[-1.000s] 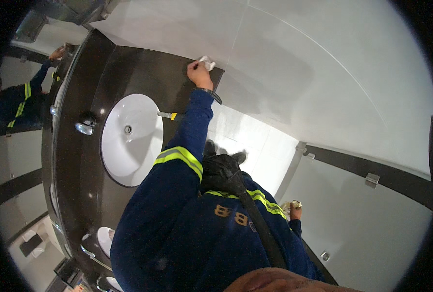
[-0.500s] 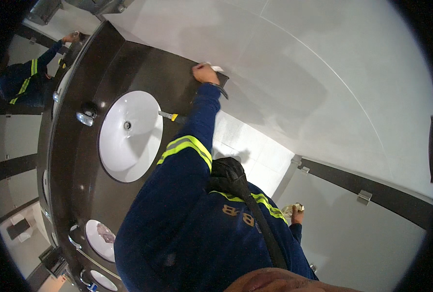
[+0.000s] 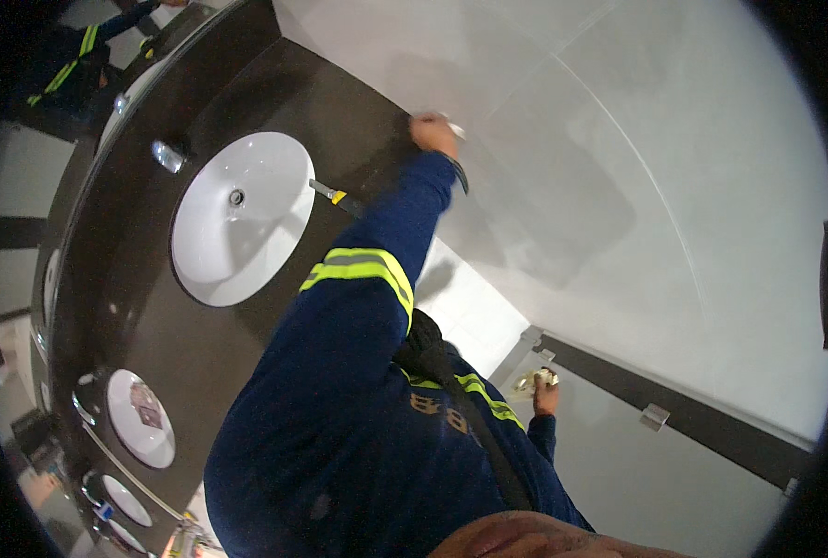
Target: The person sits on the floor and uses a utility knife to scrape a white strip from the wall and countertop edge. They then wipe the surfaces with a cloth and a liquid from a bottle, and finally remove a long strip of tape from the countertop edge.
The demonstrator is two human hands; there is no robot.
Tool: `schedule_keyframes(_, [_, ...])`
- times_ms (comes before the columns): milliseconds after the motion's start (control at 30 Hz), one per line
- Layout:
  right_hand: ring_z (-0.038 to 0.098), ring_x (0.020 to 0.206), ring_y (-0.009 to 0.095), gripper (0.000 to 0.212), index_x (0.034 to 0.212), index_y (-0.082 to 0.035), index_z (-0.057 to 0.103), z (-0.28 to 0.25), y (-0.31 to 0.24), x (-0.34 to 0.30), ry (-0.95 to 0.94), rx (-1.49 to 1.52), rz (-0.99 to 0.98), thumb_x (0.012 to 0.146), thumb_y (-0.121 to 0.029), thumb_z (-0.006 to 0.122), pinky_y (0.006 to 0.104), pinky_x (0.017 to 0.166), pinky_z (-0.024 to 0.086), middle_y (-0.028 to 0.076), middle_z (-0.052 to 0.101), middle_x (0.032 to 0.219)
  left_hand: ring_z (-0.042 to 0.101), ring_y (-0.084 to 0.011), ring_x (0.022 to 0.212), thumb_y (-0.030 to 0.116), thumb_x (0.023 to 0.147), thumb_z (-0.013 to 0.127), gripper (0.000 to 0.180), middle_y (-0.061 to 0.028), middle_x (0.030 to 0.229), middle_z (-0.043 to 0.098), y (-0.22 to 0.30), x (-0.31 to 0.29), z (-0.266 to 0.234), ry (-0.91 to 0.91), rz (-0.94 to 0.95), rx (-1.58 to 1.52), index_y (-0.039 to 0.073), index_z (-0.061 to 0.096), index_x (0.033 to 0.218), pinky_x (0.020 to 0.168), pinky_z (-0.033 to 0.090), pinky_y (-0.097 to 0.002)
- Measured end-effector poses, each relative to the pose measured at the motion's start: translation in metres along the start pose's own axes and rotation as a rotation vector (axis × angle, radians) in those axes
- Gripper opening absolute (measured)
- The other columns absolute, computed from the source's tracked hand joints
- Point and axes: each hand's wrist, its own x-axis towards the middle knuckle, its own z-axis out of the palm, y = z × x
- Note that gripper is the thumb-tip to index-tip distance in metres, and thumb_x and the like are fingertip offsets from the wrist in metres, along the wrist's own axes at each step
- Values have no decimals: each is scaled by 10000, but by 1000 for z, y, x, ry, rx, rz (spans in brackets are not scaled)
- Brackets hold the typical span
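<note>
My left arm stretches out over the dark countertop (image 3: 274, 102). At the counter's far edge, against the pale wall (image 3: 563, 186), my left hand (image 3: 432, 135) is closed and slightly blurred. A small white piece (image 3: 457, 129), perhaps cloth or paper, pokes out from it at the wall. Lower on the right, my right hand (image 3: 546, 396) grips a crumpled, cream-coloured, cloth-like bundle (image 3: 528, 380). Beside my left forearm lies a scraper (image 3: 339, 196) with a black-and-yellow handle; its blade end reaches the rim of the white oval sink (image 3: 183, 251).
A chrome faucet (image 3: 166, 156) stands behind the sink. Farther along the counter, a second sink (image 3: 126, 432) holds a brownish flat item (image 3: 144, 405). A mirror (image 3: 23, 177) runs along the left. Grey partition panels (image 3: 637, 474) with metal brackets rise at the right.
My left hand has slid a little to the right along the wall edge with the white piece. The view has shifted, showing more sinks at lower left. My right hand keeps its bundle.
</note>
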Motion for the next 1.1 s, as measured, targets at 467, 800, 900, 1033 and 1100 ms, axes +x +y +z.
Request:
schedule_keyframes(467, [623, 1207, 334, 541, 1298, 6, 601, 13, 64, 95, -509, -462, -73, 920, -370, 697, 411, 1017, 478, 214, 664, 1288, 612, -181, 764, 178, 835, 707, 185, -84, 825, 662, 12, -219, -161, -1204, 324, 467, 16, 638, 891, 665, 506, -360])
schedule_keyframes(800, [684, 985, 275, 416, 1131, -12, 674, 45, -21, 81, -642, -405, -289, 891, -351, 687, 378, 887, 530, 146, 729, 1067, 633, -218, 932, 103, 862, 728, 255, -71, 1000, 656, -21, -206, -632, -798, 38, 778, 50, 640, 1096, 825, 539, -360])
schedule_keyframes(900, [681, 942, 247, 376, 1073, -16, 698, 46, -22, 53, -659, -382, -230, 890, -344, 671, 381, 840, 533, 113, 731, 1007, 651, -326, 1015, -9, 746, 790, 381, -152, 1057, 668, -72, -251, -739, -600, 167, 975, 45, 657, 1099, 845, 555, -428])
schedule_keyframes(1033, [678, 907, 225, 452, 1034, -9, 706, 51, -7, 40, -699, -304, -137, 899, -440, 692, 370, 808, 536, 102, 729, 980, 687, -384, 904, 130, 765, 790, 197, -175, 934, 719, -181, -321, -856, -507, -4, 1230, 64, 726, 939, 795, 554, -471])
schedule_keyframes(1100, [679, 878, 219, 574, 1025, 4, 707, 88, -54, 14, -717, -560, -224, 887, -553, 713, 369, 797, 545, 109, 729, 976, 694, -398, 795, 286, 806, 741, 195, -159, 814, 727, -206, -346, -926, -532, 22, 1414, 95, 755, 843, 733, 549, -477])
